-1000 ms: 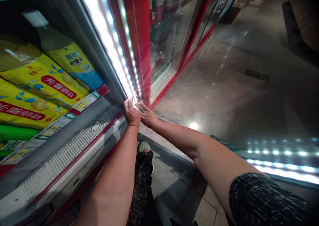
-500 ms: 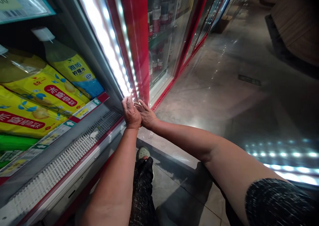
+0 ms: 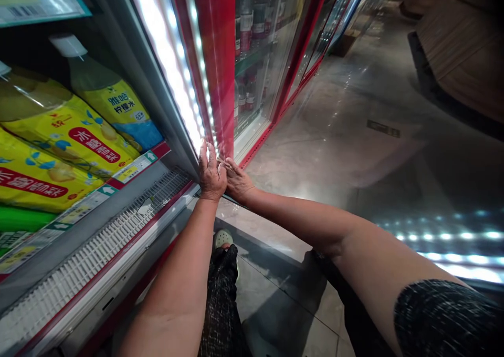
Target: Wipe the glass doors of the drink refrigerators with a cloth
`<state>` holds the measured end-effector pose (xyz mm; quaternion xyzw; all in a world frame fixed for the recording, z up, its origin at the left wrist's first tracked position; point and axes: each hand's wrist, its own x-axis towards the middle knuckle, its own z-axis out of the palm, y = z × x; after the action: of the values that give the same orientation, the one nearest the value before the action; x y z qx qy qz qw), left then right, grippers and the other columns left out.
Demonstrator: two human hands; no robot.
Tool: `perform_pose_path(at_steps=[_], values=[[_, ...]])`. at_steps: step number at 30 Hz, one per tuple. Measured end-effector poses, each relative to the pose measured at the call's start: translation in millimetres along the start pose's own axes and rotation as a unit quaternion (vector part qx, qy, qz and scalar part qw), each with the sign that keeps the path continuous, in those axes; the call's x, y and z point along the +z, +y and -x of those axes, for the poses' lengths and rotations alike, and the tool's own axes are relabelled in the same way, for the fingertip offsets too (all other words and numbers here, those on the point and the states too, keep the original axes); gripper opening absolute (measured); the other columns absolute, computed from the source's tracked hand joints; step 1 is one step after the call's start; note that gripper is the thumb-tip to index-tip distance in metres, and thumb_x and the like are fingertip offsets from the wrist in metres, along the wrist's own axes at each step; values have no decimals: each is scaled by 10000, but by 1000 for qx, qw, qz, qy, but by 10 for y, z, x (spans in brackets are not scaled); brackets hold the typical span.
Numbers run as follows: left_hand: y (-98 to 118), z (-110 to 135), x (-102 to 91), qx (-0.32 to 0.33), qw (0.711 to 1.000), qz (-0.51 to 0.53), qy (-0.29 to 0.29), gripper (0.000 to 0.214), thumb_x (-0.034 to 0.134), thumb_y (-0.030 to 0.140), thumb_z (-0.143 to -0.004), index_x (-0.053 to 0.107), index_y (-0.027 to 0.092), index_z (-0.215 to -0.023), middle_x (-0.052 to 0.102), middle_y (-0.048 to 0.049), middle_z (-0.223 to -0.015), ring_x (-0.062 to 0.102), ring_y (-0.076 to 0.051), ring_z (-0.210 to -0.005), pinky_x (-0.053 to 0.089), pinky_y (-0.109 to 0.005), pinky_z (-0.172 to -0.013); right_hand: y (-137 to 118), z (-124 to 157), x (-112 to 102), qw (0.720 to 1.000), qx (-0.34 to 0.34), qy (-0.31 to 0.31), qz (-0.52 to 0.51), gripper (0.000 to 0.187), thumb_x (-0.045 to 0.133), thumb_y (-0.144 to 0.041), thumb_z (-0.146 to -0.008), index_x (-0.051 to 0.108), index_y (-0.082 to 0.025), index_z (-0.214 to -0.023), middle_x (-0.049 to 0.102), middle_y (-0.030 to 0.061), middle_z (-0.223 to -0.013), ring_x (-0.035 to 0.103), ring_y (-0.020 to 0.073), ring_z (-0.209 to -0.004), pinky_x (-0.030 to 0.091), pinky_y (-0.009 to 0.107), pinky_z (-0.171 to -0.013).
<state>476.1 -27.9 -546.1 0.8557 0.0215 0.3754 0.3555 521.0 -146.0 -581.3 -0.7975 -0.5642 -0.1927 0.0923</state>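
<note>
My left hand (image 3: 212, 172) is at the lower end of the bright light strip (image 3: 176, 58) along the cooler's edge. Its fingers are stretched upward and apart against that edge. Beside it, touching or nearly so, my right hand (image 3: 239, 182) reaches in from the right with fingers bent toward the foot of the red panel (image 3: 220, 79). Something thin and pale shows at its fingertips, too small to name. The palms and the spot between the hands are hidden.
Yellow-labelled drink bottles (image 3: 94, 142) stand on the cooler shelf at left, above a white grille (image 3: 118, 231). Bottles with red drinks (image 3: 246, 31) show behind glass. My shoe (image 3: 223, 238) is on the tiled floor (image 3: 283, 283). A wooden display stand (image 3: 460, 58) is far right.
Both hands appear slightly farther right in view. My left hand's fingers have straightened and spread from a more curled shape. My right hand stays beside it, low at the panel.
</note>
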Motion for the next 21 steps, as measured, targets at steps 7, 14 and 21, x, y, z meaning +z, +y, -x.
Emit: perform_pose_path(at_steps=[7,14,21], values=[[70,-9,37,-34,999,14,7,629,402,378,-1018,351,148,-1601,195,-167,-1714,165,-245,-1608,190,-431,-1307,-13,577,9,999,-3,-29,-35,520,451,-91,-969,534,-62,-1482,514,144,-1570,402,223,-1521,297,441,-1313],[156,-6,105,-47,997,-47,26,754,475,112,-863,334,109,-1604,217,-193,-1693,171,-258,-1603,168,-440,-1317,-10,664,-285,997,32,-36,-56,528,418,-134,-1013,469,-84,-1536,444,103,-1627,300,190,-1568,198,431,-1342],[230,14,193,-70,996,-36,53,705,511,283,-956,318,64,-1598,182,-244,-1681,185,-322,-1589,159,-471,-1310,-15,883,-303,998,37,-4,-46,563,374,-101,-1006,421,-98,-1567,434,85,-1633,335,165,-1551,240,384,-1326]])
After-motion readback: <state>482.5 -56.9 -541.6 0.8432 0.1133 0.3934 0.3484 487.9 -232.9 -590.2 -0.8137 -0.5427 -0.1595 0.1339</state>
